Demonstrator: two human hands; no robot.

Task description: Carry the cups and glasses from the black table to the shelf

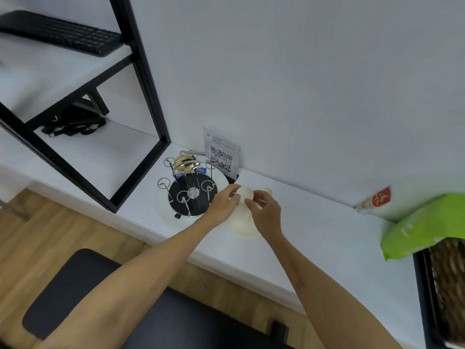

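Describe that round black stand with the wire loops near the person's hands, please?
The stand is a round black disc with a shiny metal rim and a pale centre, resting on a white base on the white shelf. Thin metal wires rise from it, each ending in a loop; a gold-coloured object sits among the far ones. No cup hangs on it. It stands upright, just in front of a QR code sign. The left hand reaches over its right edge.

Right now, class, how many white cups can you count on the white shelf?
2, perhaps. One round white cup is held between the left hand and right hand, above a wider white cup standing on the white shelf. The hands may hide others.
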